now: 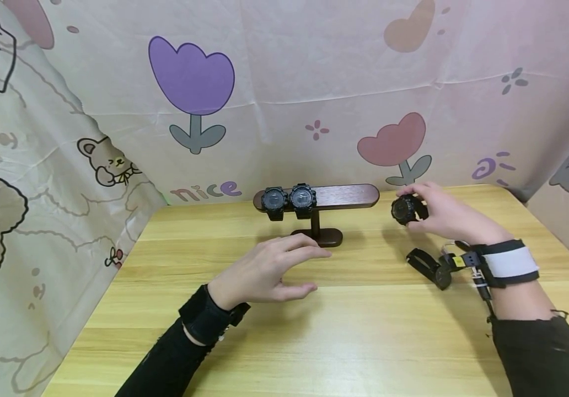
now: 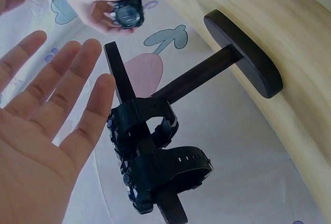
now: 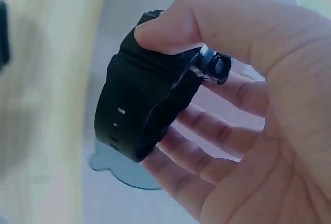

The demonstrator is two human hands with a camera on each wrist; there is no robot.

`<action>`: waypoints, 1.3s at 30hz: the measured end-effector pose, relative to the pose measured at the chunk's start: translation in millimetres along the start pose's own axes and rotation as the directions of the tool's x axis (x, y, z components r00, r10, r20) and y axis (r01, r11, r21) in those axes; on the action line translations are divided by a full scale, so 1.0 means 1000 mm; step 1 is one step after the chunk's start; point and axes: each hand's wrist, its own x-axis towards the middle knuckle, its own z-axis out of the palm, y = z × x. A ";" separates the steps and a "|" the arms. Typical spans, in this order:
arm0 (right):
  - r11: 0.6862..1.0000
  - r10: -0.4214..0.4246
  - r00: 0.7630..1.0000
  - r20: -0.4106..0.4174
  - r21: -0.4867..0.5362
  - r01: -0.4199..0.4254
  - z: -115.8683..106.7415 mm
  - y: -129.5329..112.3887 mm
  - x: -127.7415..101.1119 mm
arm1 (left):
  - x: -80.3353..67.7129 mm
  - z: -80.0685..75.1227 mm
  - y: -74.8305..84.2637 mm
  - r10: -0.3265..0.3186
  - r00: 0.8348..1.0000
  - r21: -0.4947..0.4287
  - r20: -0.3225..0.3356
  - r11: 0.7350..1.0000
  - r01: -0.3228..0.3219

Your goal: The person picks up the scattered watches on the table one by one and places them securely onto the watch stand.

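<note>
My right hand [image 1: 445, 212] holds a black wristwatch [image 1: 403, 209] above the table, to the right of the stand. The right wrist view shows the thumb pressed on this watch's strap [image 3: 137, 100], which is bent into a loop, with the fingers around its other side. A dark wooden watch stand [image 1: 346, 196] carries two black watches, an outer left watch [image 1: 274, 199] and an inner watch [image 1: 302, 198], side by side on the left part of its bar. In front of its base hovers my left hand [image 1: 274, 267], fingers extended and holding nothing.
Another black watch [image 1: 428, 268] lies on the light wooden table [image 1: 364, 342] below the right hand. Behind the table hangs a printed cloth [image 1: 274, 66] with flowers and hearts, close to the stand. A second cloth [image 1: 41, 193] drapes along the left side.
</note>
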 end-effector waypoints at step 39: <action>0.939 -0.316 0.892 -0.324 0.030 0.343 -0.025 -0.080 -0.028 | 0.001 -0.005 -0.004 0.046 0.989 0.052 -0.139 0.998 -0.039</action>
